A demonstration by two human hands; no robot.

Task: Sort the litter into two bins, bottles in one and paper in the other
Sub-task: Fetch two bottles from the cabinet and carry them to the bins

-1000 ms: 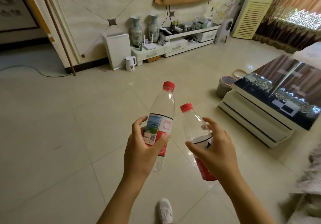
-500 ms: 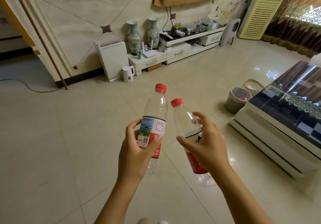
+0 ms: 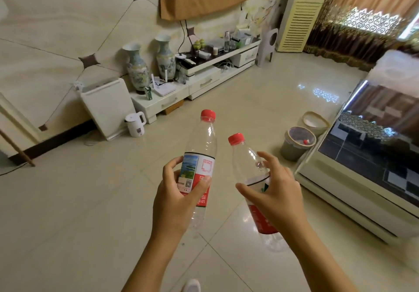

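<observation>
My left hand (image 3: 179,197) grips one bottle (image 3: 201,155), my right hand (image 3: 275,192) another bottle (image 3: 251,169). Two bins (image 3: 297,143) sit centre-right against the low table's edge (image 3: 310,155), open floor (image 3: 90,201) at left.

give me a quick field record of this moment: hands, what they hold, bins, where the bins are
left hand: grips taller bottle, red cap, around its label
right hand: grips shorter bottle, red cap, tilted left
bottles: clear, look empty, apart from each other
grey bin: on floor beside the low table, something red-capped inside
pale bin: just behind the grey one, contents unclear
paper litter: none seen
</observation>
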